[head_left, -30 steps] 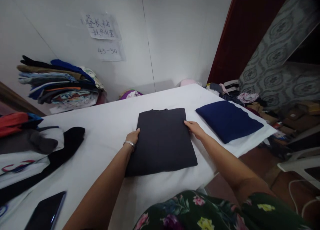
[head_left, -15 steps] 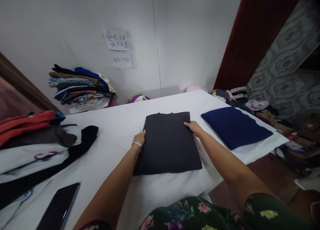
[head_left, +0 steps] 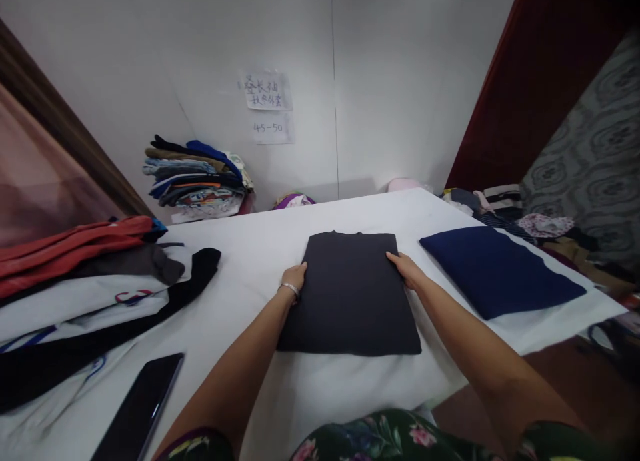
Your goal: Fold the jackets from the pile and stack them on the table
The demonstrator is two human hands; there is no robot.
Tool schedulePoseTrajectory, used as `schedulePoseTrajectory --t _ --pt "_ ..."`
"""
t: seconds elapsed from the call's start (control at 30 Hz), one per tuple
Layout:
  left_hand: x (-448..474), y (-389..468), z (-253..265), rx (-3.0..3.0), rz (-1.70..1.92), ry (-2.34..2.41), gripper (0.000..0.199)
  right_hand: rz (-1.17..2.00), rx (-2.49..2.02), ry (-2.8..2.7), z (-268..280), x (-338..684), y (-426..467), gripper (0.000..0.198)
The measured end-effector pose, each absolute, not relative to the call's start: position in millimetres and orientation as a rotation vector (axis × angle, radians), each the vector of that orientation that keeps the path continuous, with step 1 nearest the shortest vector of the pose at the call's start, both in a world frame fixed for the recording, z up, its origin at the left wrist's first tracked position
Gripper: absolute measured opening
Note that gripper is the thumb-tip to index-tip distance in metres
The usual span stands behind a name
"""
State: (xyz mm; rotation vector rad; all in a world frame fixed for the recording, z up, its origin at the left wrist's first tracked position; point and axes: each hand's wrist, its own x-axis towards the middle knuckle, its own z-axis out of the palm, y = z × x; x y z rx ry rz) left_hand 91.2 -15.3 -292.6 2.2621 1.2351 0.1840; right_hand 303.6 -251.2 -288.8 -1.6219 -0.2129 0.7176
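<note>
Framing a dark folded garment (head_left: pixel 353 294) on the table (head_left: pixel 243 247), a left hand (head_left: pixel 295 277) and right hand (head_left: pixel 407 270) set thumbs (head_left: pixel 393 256) on its opposite edges, likely to steady it; whether hidden fingers grip cannot be told. Folded navy cloth (head_left: pixel 500 271) lies right of the right fingers.

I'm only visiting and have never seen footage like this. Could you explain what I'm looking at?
There's no machine here, just a person's bare left hand and right hand. The picture comes from a camera worn on that person's head, looking forward and down. On the white table lies a dark folded garment. The left hand is at its left edge, the right hand at its right edge; whether fingers grip underneath is hidden. To the right lies a navy garment; to the left, a phone and a heap of clothes.
</note>
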Motion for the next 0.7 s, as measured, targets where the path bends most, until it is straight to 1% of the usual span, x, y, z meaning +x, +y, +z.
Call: schedulePoseTrajectory --t 0.17,0.27,0.37,0.43,0.57,0.7 --pt "92 -12 -286 2.186 0.206 1.276 0.045 0.515 -1.816 -0.295 -293 318 -249 0.021" --pt "96 -10 -281 2.135 0.244 1.312 0.055 0.418 -1.929 -0.316 -294 325 -240 0.017" --pt "104 -9 -276 2.051 0.22 1.304 0.068 0.386 -1.977 -0.323 -295 324 -232 0.022" --pt "109 -10 -275 1.984 0.192 1.28 0.072 0.385 -1.971 -0.329 -296 321 -228 0.028" --pt "111 -17 -272 1.865 0.202 1.225 0.066 0.375 -1.919 -0.357 -291 318 -222 0.035" --pt "99 -14 -268 1.822 0.311 1.203 0.063 0.366 -1.832 -0.43 -280 326 -208 0.039"
